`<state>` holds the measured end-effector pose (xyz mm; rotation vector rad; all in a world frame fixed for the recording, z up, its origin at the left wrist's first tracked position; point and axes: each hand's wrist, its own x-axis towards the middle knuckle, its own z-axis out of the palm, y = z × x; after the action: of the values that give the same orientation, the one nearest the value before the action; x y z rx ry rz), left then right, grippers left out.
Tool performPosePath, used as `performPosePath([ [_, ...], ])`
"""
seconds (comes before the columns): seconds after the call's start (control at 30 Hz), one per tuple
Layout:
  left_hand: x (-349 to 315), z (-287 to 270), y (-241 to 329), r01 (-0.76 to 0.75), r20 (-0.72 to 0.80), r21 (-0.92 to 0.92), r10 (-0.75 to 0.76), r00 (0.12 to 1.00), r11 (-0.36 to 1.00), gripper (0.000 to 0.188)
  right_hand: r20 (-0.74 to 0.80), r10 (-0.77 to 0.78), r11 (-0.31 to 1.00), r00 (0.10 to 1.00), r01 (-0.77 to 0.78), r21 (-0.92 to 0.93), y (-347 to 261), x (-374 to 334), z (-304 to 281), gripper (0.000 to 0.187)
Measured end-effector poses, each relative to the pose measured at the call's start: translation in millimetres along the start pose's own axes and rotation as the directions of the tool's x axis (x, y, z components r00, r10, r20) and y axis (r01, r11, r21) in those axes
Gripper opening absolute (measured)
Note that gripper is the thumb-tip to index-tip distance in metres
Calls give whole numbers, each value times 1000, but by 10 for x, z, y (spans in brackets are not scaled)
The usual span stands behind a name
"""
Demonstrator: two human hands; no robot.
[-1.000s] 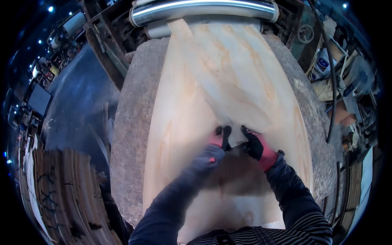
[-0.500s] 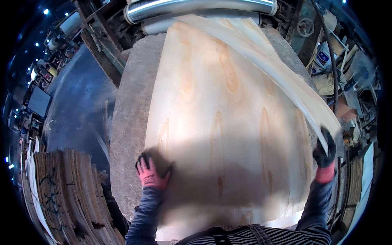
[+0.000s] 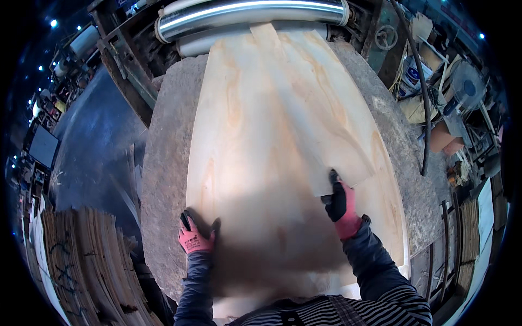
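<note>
A large pale wood veneer sheet (image 3: 239,141) with brown grain marks lies flat in front of me. On top of it lies a narrower veneer strip (image 3: 318,130), running from near the rollers toward me. My right hand (image 3: 343,211), in a pink and black glove, pinches the near end of this strip over the right half of the sheet. Gloved alike, my left hand (image 3: 196,234) rests at the sheet's left edge, thumb spread away from the fingers.
Shiny metal rollers (image 3: 253,17) span the far end. A rough grey table (image 3: 168,136) bears the sheet. Stacked veneer (image 3: 87,255) stands at the near left, more stacked sheets (image 3: 468,244) at the right. A dark hose (image 3: 424,108) hangs at the right, beside a white bucket (image 3: 416,73).
My right hand has moved left from beyond the sheet's right edge, bringing the veneer strip inward over the sheet. My left hand stays at the left edge. The view has shifted slightly.
</note>
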<state>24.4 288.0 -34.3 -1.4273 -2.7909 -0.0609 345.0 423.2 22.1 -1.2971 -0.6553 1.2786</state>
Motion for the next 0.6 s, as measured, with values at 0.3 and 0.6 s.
performPosePath([
  [0.3,-60,56,-4,-42,-102,-48,37,994,998,92,322,279,800,905,-405,443,-38,4,-103,29],
  [0.6,-27,84,-41,-54,-91,-57,48,995,997,91,676,-42,991,736,115,-64,361,-541,602,53],
])
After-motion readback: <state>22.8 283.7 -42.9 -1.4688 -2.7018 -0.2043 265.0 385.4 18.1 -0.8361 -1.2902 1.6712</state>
